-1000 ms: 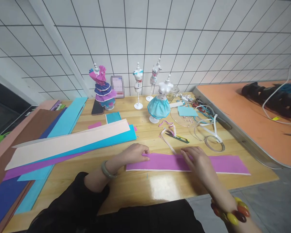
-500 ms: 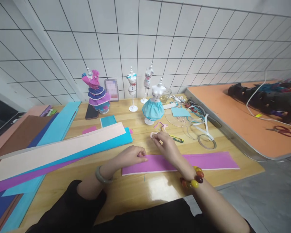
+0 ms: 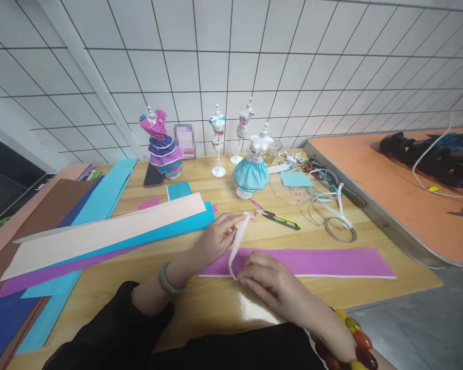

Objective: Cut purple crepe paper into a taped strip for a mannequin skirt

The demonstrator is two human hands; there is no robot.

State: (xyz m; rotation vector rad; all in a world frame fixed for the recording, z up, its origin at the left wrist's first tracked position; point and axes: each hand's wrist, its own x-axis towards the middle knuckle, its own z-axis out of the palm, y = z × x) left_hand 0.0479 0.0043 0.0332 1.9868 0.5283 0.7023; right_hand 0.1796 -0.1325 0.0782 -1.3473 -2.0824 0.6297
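Observation:
A narrow pale strip (image 3: 239,239), perhaps ribbon or tape, is stretched between my hands above the purple sheet (image 3: 332,261). My left hand (image 3: 216,240) pinches its upper part, fingertips together. Near the front edge of the purple sheet, my right hand (image 3: 268,281) pinches the lower end, where the strip curves. A white band runs along that front edge. Just beyond my hands lie thread snips (image 3: 281,220) with a yellow and black handle. A small doll dress form (image 3: 251,172) in a light blue skirt stands behind them.
Long coloured sheets (image 3: 111,226) overlap on the left of the wooden table. Two bare dress forms and one in a ruffled dress (image 3: 162,146) stand at the back, near a phone (image 3: 153,175). A tape roll (image 3: 340,230) and tangled trims lie right, beside an orange table (image 3: 370,180).
My left hand has moved up and forward and now grips the pale strip. My right hand has drawn back toward me with the strip's other end. The view has shifted slightly.

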